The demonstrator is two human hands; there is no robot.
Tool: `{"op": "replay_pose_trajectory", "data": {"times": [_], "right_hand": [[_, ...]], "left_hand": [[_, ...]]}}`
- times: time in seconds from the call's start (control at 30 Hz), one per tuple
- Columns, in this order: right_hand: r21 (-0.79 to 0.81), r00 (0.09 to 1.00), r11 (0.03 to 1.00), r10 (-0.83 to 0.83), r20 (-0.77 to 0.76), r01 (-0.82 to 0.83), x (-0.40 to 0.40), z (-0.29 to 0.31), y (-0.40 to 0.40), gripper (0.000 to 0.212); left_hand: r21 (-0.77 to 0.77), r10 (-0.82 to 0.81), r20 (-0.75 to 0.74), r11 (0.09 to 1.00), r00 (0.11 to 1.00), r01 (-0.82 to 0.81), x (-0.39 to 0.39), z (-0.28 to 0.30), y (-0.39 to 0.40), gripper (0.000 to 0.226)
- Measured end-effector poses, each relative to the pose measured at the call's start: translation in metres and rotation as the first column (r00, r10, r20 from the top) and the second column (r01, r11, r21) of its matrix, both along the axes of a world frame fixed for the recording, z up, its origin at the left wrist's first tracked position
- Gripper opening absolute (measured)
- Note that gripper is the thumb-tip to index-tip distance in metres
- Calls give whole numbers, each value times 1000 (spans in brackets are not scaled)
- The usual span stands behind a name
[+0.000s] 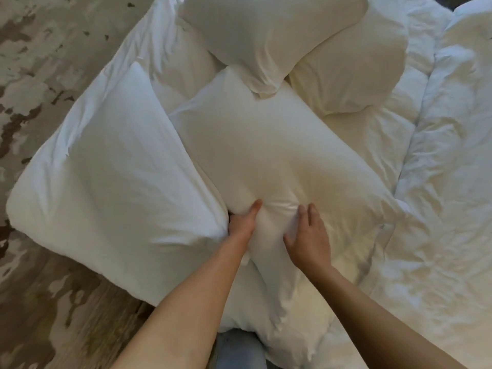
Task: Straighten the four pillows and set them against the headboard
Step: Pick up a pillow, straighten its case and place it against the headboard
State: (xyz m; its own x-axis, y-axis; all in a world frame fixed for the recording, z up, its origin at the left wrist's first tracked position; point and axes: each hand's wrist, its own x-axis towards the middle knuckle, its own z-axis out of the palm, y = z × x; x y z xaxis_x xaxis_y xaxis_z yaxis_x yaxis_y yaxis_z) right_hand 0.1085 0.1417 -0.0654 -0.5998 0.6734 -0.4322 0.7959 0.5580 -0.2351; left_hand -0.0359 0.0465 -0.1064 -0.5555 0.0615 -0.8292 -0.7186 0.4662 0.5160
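Note:
Several white pillows lie on a white bed. The middle pillow (266, 155) lies straight in front of me. My left hand (243, 222) grips its near left edge, thumb on top and fingers tucked under. My right hand (308, 235) presses down on the same pillow's near part, fingers spread, bunching the cloth. A left pillow (111, 182) lies beside it, overhanging the bed's left side. Two more pillows lie farther off, one at the top middle (266, 30) overlapping one at the top right (354, 75). No headboard is in sight.
A rumpled white duvet (439, 209) covers the bed on the right. A mottled beige and brown floor (40, 75) runs along the left side. My jeans-clad leg (237, 350) touches the bed's near edge.

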Motion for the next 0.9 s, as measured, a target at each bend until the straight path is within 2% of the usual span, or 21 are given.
{"op": "replay_pose_trajectory", "data": {"times": [0.23,0.37,0.47,0.6,0.7,0.77,0.83,0.9], "right_hand": [[-41,997,996,75,-17,-76,57,-6,6,89],[-85,997,995,42,-71,-48,73,6,29,84],[-101,990,995,11,-138,-25,82,24,46,83],[-106,970,994,-2,-242,-24,100,63,50,97],[-70,941,997,-18,-338,-6,122,102,44,101],[-53,920,998,-37,-390,18,149,128,37,90],[-76,911,997,-50,-410,21,184,145,24,70],[-152,901,988,-51,-430,-16,224,153,7,68]], "left_hand": [[17,211,-29,977,977,-211,21,-3,39,89],[6,194,-103,981,976,-194,27,12,70,53],[56,176,-160,984,971,-169,32,32,73,42],[187,107,-377,982,920,-37,45,85,68,16],[185,-31,-570,969,821,165,59,147,69,20],[115,-193,-663,928,723,354,82,189,70,20],[20,-376,-717,830,586,558,117,224,66,22],[-130,-583,-719,649,379,750,158,248,58,20]]}}
